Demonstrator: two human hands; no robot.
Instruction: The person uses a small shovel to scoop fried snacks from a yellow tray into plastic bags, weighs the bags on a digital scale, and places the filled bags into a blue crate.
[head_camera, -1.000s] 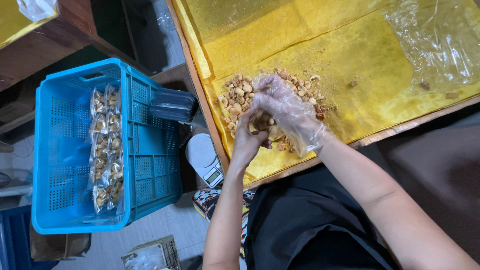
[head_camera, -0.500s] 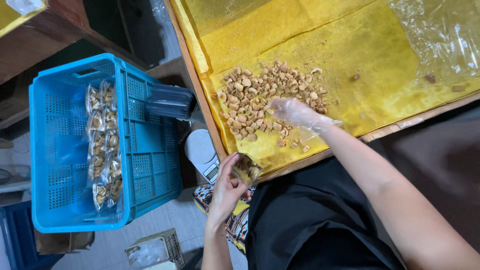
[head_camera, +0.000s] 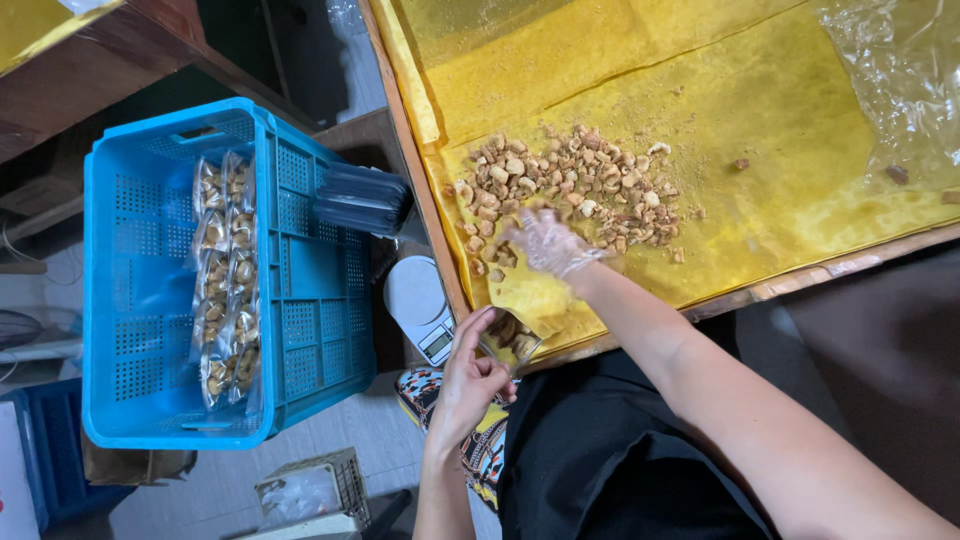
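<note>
Small clear pouch (head_camera: 512, 338) partly filled with nuts, held at table edge (head_camera: 640, 330), just below the nut pile (head_camera: 565, 190).
Left hand (head_camera: 468, 378) fingers closed around the pouch. Right hand (head_camera: 548, 243), in clear plastic glove, loosely cupped over the pile's near edge on yellow sheet (head_camera: 760, 120); grasp unclear. Scale (head_camera: 420, 305) beside blue crate (head_camera: 180, 270) holding filled packets (head_camera: 225, 270).

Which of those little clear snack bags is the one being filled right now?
The small clear bag in the left hand at the table edge; the other filled bags lie in the blue crate.
</note>
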